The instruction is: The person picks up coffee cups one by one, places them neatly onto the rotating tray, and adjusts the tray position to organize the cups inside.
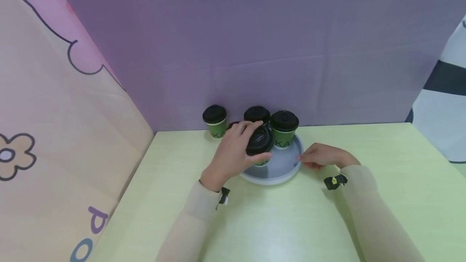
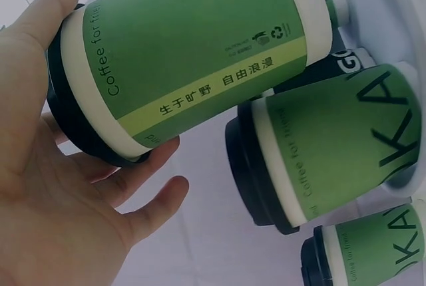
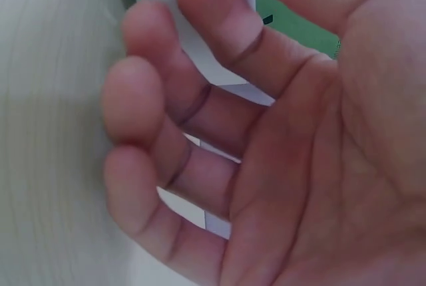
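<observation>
My left hand [image 1: 236,148] grips a green paper coffee cup [image 2: 200,53] by its black lid [image 1: 259,140], thumb on one side and fingers on the other. That cup is over the left part of a round grey tray [image 1: 282,169]. Beside it on the tray stands another green lidded cup [image 1: 283,137], with a further black-lidded cup [image 1: 257,113] behind. At the tray's right edge, my right hand [image 1: 325,155] pinches the rim between thumb and index finger; its other fingers [image 3: 133,100] are curled in the right wrist view.
Left of the tray, a green cup [image 1: 216,127] stands near the back wall [image 1: 255,43]. One more black lid [image 1: 233,124] shows partly behind my left hand. The pale table [image 1: 164,181] reaches a printed side panel [image 1: 73,132] on the left.
</observation>
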Motion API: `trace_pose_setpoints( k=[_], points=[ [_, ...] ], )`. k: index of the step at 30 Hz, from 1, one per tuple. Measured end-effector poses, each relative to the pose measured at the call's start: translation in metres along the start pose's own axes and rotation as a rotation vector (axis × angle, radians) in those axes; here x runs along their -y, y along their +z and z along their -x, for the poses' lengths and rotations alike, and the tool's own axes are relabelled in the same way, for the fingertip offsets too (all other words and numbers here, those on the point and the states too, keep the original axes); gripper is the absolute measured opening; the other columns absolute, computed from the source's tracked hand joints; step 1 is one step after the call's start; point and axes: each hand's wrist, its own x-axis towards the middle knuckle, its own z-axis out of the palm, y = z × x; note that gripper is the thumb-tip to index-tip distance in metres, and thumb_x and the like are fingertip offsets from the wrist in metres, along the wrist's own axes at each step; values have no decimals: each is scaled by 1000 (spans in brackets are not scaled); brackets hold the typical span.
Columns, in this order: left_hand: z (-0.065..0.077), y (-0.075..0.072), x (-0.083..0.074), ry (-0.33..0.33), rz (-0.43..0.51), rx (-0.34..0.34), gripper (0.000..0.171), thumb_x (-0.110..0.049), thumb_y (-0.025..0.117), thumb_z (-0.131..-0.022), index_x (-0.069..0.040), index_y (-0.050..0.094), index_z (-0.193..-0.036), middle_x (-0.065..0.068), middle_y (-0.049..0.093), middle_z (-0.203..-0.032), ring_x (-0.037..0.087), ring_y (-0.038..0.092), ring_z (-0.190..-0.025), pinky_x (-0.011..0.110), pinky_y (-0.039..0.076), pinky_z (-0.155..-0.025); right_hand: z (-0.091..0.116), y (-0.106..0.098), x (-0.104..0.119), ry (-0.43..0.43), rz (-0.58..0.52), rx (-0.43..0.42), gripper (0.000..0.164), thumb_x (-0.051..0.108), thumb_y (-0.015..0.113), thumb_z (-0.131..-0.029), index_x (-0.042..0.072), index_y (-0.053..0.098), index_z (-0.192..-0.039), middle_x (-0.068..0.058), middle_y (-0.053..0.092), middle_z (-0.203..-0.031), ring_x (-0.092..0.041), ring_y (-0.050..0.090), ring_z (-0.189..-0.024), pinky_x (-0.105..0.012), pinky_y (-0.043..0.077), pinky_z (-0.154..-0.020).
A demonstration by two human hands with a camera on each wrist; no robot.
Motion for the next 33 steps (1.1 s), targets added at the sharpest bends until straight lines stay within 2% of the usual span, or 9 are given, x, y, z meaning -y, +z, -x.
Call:
trace_pose_setpoints(
  k=[4, 12, 20, 23, 29, 33],
  points=[
    [0, 4, 1, -10, -4, 6, 89, -59, 79, -83, -18, 44, -154, 8, 56, -141, 28, 55, -131, 47, 46, -111, -1, 1, 1, -2, 4, 11, 50, 37, 59, -103, 0, 61, -69, 3, 48, -57, -11, 41, -52, -24, 37, -53],
    [-1, 12, 6, -12, -42, 8, 88, -60, 77, -83, -17, 45, -153, 9, 58, -139, 27, 55, -131, 46, 45, -112, 0, 5, 4, 3, 25, 45, 53, 41, 59, -103, 5, 58, -64, 3, 45, -54, -11, 38, -50, -25, 36, -54],
    [-1, 18, 10, -34, -67, 20, 88, -63, 76, -83, -16, 47, -152, 8, 59, -136, 26, 56, -129, 45, 45, -112, 3, 3, 12, -8, 99, 11, 51, 42, 61, -102, 8, 55, -64, 2, 49, -56, -11, 43, -51, -27, 40, -54],
    [-1, 21, 11, -37, -73, 26, 87, -63, 76, -83, -17, 48, -151, 8, 60, -136, 27, 55, -130, 47, 43, -114, 4, 0, 13, 1, 120, -43, 49, 40, 57, -104, 7, 57, -69, 2, 51, -58, -13, 46, -53, -28, 43, -56],
    [-1, 24, 12, -47, -91, 46, 86, -65, 74, -84, -18, 48, -151, 8, 59, -137, 28, 53, -131, 49, 41, -114, 2, -6, 11, 61, 165, -262, 45, 43, 50, -107, 2, 59, -88, 1, 51, -61, -16, 49, -59, -32, 42, -63],
    [-1, 27, 12, -44, -127, 55, 86, -68, 72, -83, -18, 49, -150, 8, 60, -136, 27, 52, -129, 50, 42, -112, -1, -7, 8, 110, 144, -350, 48, 45, 46, -108, 0, 59, -102, -3, 55, -68, -18, 52, -66, -32, 42, -64]
  ],
)
